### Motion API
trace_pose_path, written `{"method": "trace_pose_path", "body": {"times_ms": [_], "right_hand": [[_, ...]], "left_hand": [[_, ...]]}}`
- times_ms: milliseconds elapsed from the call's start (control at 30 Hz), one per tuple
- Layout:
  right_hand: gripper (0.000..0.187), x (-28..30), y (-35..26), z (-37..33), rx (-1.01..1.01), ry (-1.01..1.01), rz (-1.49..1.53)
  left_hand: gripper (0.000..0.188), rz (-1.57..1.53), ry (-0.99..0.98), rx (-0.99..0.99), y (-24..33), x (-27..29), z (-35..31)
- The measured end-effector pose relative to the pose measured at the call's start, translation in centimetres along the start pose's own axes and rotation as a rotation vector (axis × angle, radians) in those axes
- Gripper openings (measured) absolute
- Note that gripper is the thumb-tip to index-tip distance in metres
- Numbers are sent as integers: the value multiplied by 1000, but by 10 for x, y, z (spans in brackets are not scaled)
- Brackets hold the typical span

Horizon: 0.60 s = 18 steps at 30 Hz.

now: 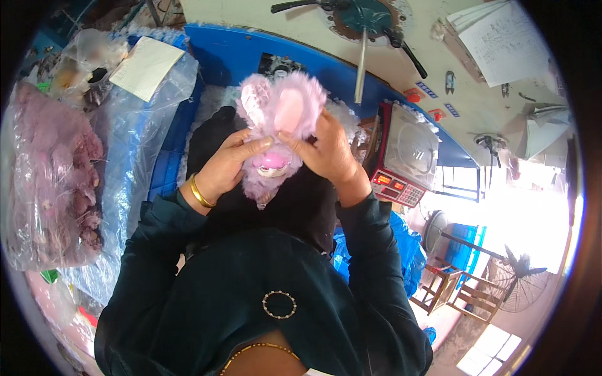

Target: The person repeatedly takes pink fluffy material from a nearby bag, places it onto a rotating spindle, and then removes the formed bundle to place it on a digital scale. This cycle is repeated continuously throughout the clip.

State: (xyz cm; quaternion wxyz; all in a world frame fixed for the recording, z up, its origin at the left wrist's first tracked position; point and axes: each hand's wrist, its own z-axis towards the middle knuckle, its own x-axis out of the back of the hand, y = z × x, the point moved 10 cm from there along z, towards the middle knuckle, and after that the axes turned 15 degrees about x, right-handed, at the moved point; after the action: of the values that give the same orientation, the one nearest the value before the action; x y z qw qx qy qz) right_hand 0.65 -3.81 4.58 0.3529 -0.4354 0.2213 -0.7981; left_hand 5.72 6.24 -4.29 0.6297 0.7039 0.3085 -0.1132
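Between my two hands is a fluffy lilac plush toy (272, 161), held above my dark-clothed lap. Its two long ears point away from me, and the right one has a smooth pale pink lining. A shiny pink face piece with an eye sits lower, nearer to me. My left hand (229, 155), with a gold bangle at the wrist, pinches the toy at the base of the left ear. On the other side, my right hand (331, 150) presses its thumb beside the right ear, its fingers partly hidden behind the fur.
A clear plastic bag of lilac plush pieces (50, 182) lies at the left. Beyond my lap, a blue-edged bin (238, 50) contains white stuffing. A red digital scale (401, 187) stands at the right, near the pale worktable (433, 37) with its metal fixture (367, 25).
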Motion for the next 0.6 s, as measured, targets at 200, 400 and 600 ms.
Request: {"method": "trace_pose_path", "body": {"times_ms": [200,400,600], "right_hand": [[52,16,19,-35,-210,79,312],[69,1,26,-52,-496,-111,619],[62,12,38,-58,-427,61,608]], "left_hand": [[40,105,14,28,13,-19,20],[24,978,10,-159,23,-45,34],[44,1200,-162,-134,35,-68,34]]}}
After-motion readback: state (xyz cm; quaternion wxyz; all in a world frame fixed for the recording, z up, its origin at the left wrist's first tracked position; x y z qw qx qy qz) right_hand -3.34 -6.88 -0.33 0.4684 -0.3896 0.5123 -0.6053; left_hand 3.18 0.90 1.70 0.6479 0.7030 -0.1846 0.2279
